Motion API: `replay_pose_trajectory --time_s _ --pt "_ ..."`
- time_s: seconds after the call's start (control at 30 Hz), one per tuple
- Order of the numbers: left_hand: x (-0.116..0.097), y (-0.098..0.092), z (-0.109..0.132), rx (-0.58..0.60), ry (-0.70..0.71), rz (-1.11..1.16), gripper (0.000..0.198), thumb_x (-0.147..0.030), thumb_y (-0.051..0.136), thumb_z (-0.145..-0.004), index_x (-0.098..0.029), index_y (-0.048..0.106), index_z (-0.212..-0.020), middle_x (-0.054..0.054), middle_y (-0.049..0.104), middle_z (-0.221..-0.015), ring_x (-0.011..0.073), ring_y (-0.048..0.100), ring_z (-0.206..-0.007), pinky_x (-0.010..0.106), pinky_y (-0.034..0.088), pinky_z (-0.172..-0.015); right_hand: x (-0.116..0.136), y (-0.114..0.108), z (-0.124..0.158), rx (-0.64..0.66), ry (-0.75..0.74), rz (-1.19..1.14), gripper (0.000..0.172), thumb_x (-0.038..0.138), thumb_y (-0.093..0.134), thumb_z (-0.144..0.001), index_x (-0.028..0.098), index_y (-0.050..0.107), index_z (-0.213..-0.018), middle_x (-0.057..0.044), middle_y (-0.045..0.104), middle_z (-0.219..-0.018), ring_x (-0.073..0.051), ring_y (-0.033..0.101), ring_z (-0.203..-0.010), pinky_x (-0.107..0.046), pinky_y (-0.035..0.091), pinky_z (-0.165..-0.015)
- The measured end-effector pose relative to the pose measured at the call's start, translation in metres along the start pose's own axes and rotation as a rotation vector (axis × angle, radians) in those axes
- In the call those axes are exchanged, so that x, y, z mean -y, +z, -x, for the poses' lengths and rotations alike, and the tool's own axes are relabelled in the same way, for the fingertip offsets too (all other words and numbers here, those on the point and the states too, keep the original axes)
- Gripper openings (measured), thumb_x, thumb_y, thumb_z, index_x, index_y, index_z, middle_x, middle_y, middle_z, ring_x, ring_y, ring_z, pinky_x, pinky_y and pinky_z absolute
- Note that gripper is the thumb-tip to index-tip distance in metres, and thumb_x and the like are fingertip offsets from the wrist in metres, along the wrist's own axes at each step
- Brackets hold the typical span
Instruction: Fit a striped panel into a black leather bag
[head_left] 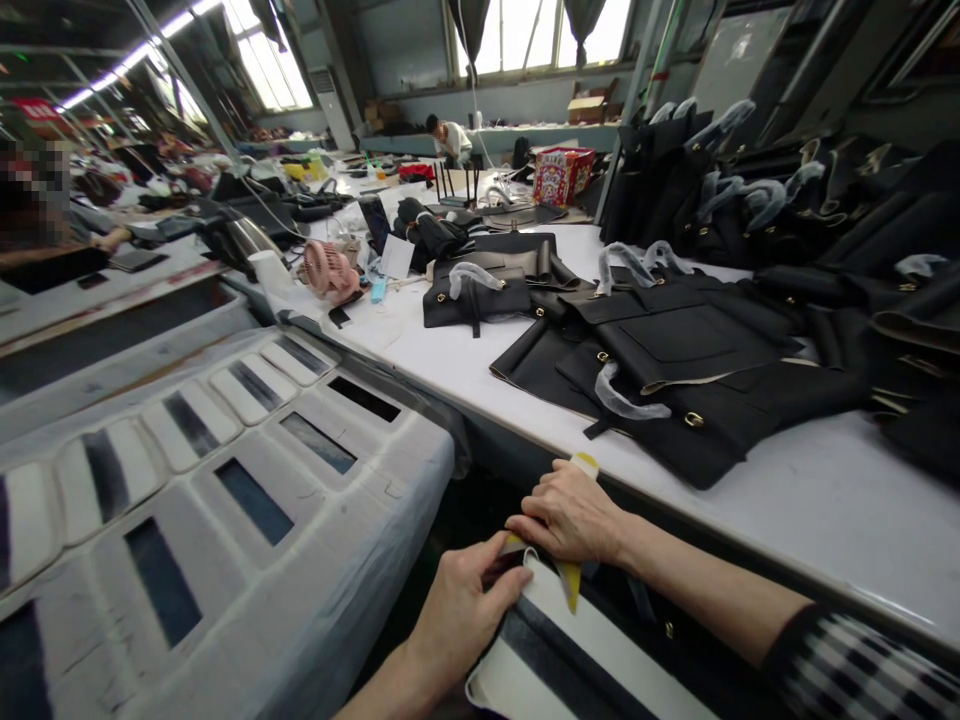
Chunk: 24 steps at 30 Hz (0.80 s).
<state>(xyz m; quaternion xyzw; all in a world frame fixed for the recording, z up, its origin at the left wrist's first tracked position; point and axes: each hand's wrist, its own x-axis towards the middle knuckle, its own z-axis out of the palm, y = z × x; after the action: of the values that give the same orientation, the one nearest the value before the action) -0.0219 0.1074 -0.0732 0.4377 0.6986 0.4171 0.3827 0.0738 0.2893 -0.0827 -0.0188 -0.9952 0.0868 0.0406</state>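
Observation:
At the bottom centre is a white panel [604,630] with a dark stripe along it, its near part cut off by the frame edge. My left hand [465,600] pinches the panel's upper corner between thumb and fingers. Just above that corner, my right hand [574,515] is closed around a yellow-and-white strip [571,585]. One end of the strip pokes out above the knuckles, and a pointed end hangs below over the panel. A bit of yellow also shows between the two hands. Whether the strip is attached to the panel, I cannot tell.
On the left, a cloth-covered bench [300,530] carries several similar striped panels [187,425]. Black bag pieces [712,340] with wrapped handles cover much of the white table [810,500] ahead. A pink fan [330,270] stands farther back. Other people [450,140] sit beyond and at far left.

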Motion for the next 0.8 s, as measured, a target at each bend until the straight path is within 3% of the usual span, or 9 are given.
replay_pose_trajectory --time_s 0.17,0.63,0.8 --pt "0.003 0.001 0.002 -0.036 0.012 -0.187 0.013 -0.028 0.055 -0.091 -0.019 0.061 -0.083 -0.003 0.062 -0.075 0.0122 0.056 -0.069 0.023 0.037 -0.066 0.001 0.001 0.002 -0.008 -0.012 0.004 0.053 0.048 0.035 -0.100 0.020 0.060 -0.062 -0.003 0.065 -0.061 -0.015 0.056 -0.060 -0.036 0.020 -0.066" --pt "0.005 0.006 0.001 -0.004 -0.010 -0.271 0.024 -0.038 0.048 -0.095 -0.021 0.060 -0.083 0.002 0.067 -0.079 0.0170 0.062 -0.071 0.027 0.037 -0.065 0.005 -0.003 0.009 0.031 -0.009 -0.010 0.054 0.046 0.032 -0.102 0.019 0.060 -0.065 -0.004 0.065 -0.062 -0.016 0.055 -0.061 -0.037 0.020 -0.067" --pt "0.009 0.009 -0.001 0.027 0.024 -0.396 0.028 -0.037 0.043 -0.097 -0.021 0.060 -0.083 0.004 0.068 -0.077 0.0184 0.063 -0.069 0.029 0.036 -0.064 0.006 -0.002 0.014 0.055 -0.001 -0.017 0.052 0.045 0.032 -0.102 0.020 0.060 -0.066 -0.003 0.065 -0.064 -0.016 0.053 -0.060 -0.037 0.018 -0.067"
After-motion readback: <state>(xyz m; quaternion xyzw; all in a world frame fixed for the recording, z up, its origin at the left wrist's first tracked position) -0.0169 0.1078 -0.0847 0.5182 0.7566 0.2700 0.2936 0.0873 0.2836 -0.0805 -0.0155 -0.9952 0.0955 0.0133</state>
